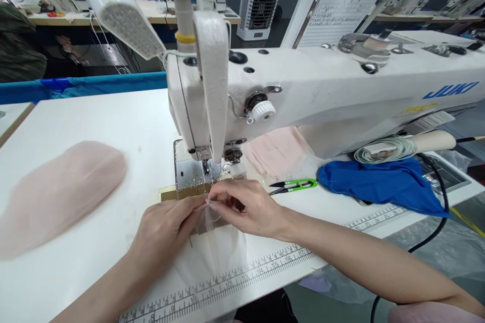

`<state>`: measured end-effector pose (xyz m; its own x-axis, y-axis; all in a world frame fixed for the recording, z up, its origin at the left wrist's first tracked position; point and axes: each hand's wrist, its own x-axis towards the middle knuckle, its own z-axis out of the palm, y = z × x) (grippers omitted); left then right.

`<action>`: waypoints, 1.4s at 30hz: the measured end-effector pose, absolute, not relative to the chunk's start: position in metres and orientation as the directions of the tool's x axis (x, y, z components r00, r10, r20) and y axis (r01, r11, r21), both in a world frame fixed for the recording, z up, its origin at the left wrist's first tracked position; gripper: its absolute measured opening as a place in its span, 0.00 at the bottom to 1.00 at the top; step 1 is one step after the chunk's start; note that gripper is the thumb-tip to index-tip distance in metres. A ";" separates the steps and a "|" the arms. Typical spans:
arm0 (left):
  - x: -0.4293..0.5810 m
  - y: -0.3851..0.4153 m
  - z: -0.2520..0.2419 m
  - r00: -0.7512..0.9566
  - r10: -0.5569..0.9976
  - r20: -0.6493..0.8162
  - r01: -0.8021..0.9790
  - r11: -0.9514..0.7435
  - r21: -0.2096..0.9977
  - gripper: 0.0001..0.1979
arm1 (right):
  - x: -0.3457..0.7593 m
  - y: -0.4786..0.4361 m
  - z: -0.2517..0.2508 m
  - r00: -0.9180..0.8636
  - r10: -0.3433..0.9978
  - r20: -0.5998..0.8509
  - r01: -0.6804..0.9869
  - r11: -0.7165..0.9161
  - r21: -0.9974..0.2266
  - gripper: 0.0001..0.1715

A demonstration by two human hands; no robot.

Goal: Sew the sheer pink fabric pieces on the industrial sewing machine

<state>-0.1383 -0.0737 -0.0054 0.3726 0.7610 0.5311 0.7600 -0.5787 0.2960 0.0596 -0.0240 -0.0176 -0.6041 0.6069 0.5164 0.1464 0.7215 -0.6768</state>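
- Fabric, sheer and whitish point(222, 255) — gathered between the two grips, spreading from the fingertips toward the person and over the printed ruler strip point(273, 266); so thin its outline is hard to trace.
- Right grip point(253, 209): thumb and index pinched shut on a small bunch of that fabric, other fingers curled in; likely a fine pinch because the cloth is flimsy.
- Left grip point(162, 224): fingers together and low, thumb and index closed on the fabric right beside the right fingertips; palm down, probably to steady the piece.
- Sewing machine point(341, 75): head stands just beyond both grips, presser foot point(205, 166) near the fingertips, which seem apart from it. Cannot tell if any cloth lies under the foot.
- Pink oval piece point(71, 186): flat on the white surface point(147, 116), well left of the left grip, presumably kept out of the working spot.
- Folded pink cloth point(278, 149): beyond the right grip, partly behind the machine head.
- Green-handled snips point(301, 184): near the right grip, off to its right, blades toward the hand; placement looks handy for quick reach.
- Blue cloth point(379, 181): farther right, touching the snips' handle end, coiled cord point(386, 149) just behind it.
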 end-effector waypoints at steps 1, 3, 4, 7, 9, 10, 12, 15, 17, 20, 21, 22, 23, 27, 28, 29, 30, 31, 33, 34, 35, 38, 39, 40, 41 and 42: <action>-0.138 -0.074 -0.005 0.369 0.764 0.528 0.760 -0.576 0.302 0.11 | 0.060 -0.024 -0.017 -0.610 0.603 0.514 0.149 0.725 -0.673 0.05; -0.139 -0.074 -0.006 0.368 0.772 0.518 0.760 -0.571 0.311 0.11 | 0.060 -0.025 -0.015 -0.614 0.597 0.517 0.155 0.734 -0.662 0.05; -0.139 -0.075 -0.006 0.369 0.777 0.511 0.762 -0.567 0.313 0.11 | 0.060 -0.025 -0.015 -0.614 0.593 0.521 0.159 0.739 -0.655 0.05; -0.139 -0.076 -0.006 0.363 0.792 0.491 0.774 -0.550 0.314 0.12 | 0.061 -0.025 -0.014 -0.626 0.574 0.528 0.175 0.763 -0.622 0.06; -0.139 -0.076 -0.005 0.354 0.800 0.484 0.781 -0.538 0.318 0.12 | 0.061 -0.025 -0.014 -0.628 0.546 0.555 0.181 0.796 -0.578 0.07; -0.138 -0.076 -0.004 0.348 0.803 0.484 0.782 -0.533 0.323 0.12 | 0.061 -0.025 -0.014 -0.621 0.522 0.585 0.179 0.821 -0.542 0.07; -0.138 -0.076 -0.003 0.334 0.802 0.495 0.777 -0.532 0.337 0.10 | 0.062 -0.023 -0.014 -0.590 0.445 0.674 0.192 0.888 -0.419 0.05; -0.136 -0.076 -0.001 0.335 0.781 0.526 0.759 -0.555 0.341 0.09 | 0.064 -0.022 -0.015 -0.569 0.256 0.782 0.264 0.957 -0.121 0.03; -0.135 -0.077 0.001 0.349 0.768 0.537 0.742 -0.576 0.342 0.09 | 0.066 -0.022 -0.015 -0.579 0.142 0.803 0.291 0.956 0.041 0.03; -0.133 -0.081 0.008 0.311 0.834 0.456 0.717 -0.521 0.464 0.10 | 0.069 -0.026 -0.008 -0.582 0.105 0.807 0.281 0.957 0.079 0.05; -0.133 -0.083 0.012 0.292 0.881 0.371 0.700 -0.462 0.545 0.10 | 0.071 -0.028 -0.003 -0.586 0.154 0.795 0.267 0.964 0.010 0.06; -0.132 -0.083 0.015 0.280 0.924 0.258 0.677 -0.381 0.629 0.11 | 0.072 -0.030 0.003 -0.603 0.239 0.761 0.247 0.963 -0.107 0.06; -0.132 -0.084 0.019 0.278 0.952 0.129 0.654 -0.286 0.700 0.12 | 0.072 -0.032 0.009 -0.629 0.350 0.694 0.232 0.937 -0.262 0.07; -0.130 -0.078 0.024 0.232 0.955 -0.185 0.707 -0.035 0.707 0.14 | 0.071 -0.032 0.024 -0.728 0.657 0.196 0.367 0.614 -0.698 0.07; -0.129 -0.076 0.022 0.198 0.963 -0.185 0.766 -0.034 0.642 0.13 | 0.070 -0.030 0.022 -0.709 0.691 0.143 0.426 0.580 -0.694 0.07; -0.128 -0.074 0.019 0.163 0.972 -0.168 0.827 -0.042 0.561 0.11 | 0.067 -0.027 0.019 -0.685 0.718 0.127 0.478 0.574 -0.665 0.07; -0.128 -0.072 0.016 0.136 0.980 -0.145 0.878 -0.052 0.476 0.10 | 0.065 -0.024 0.015 -0.664 0.736 0.136 0.521 0.585 -0.622 0.07; -0.127 -0.071 0.012 0.115 0.987 -0.115 0.915 -0.060 0.399 0.08 | 0.063 -0.021 0.009 -0.645 0.748 0.154 0.557 0.599 -0.575 0.07; -0.127 -0.071 0.006 0.109 0.994 -0.005 0.953 -0.103 0.284 0.09 | 0.058 -0.016 -0.001 -0.617 0.763 0.191 0.610 0.618 -0.496 0.09; -0.127 -0.071 0.003 0.140 0.986 0.093 0.959 -0.159 0.234 0.11 | 0.057 -0.014 -0.005 -0.603 0.770 0.207 0.629 0.619 -0.470 0.09; -0.128 -0.072 0.000 0.194 0.959 0.208 0.957 -0.232 0.172 0.12 | 0.056 -0.013 -0.007 -0.587 0.779 0.220 0.644 0.614 -0.455 0.09; -0.128 -0.076 -0.005 0.411 0.767 0.493 0.895 -0.443 -0.058 0.11 | 0.055 -0.011 -0.009 -0.548 0.799 0.248 0.659 0.595 -0.461 0.08; -0.127 -0.077 -0.006 0.469 0.708 0.528 0.867 -0.484 -0.120 0.11 | 0.055 -0.010 -0.009 -0.543 0.800 0.253 0.655 0.593 -0.469 0.07; -0.126 -0.079 -0.006 0.512 0.667 0.541 0.843 -0.512 -0.167 0.12 | 0.055 -0.010 -0.008 -0.544 0.799 0.257 0.649 0.594 -0.475 0.07; -0.125 -0.080 -0.007 0.546 0.642 0.538 0.823 -0.532 -0.200 0.13 | 0.055 -0.009 -0.008 -0.546 0.797 0.260 0.644 0.597 -0.479 0.07; -0.124 -0.082 -0.007 0.571 0.632 0.524 0.808 -0.546 -0.222 0.14 | 0.055 -0.008 -0.008 -0.548 0.794 0.261 0.641 0.600 -0.479 0.07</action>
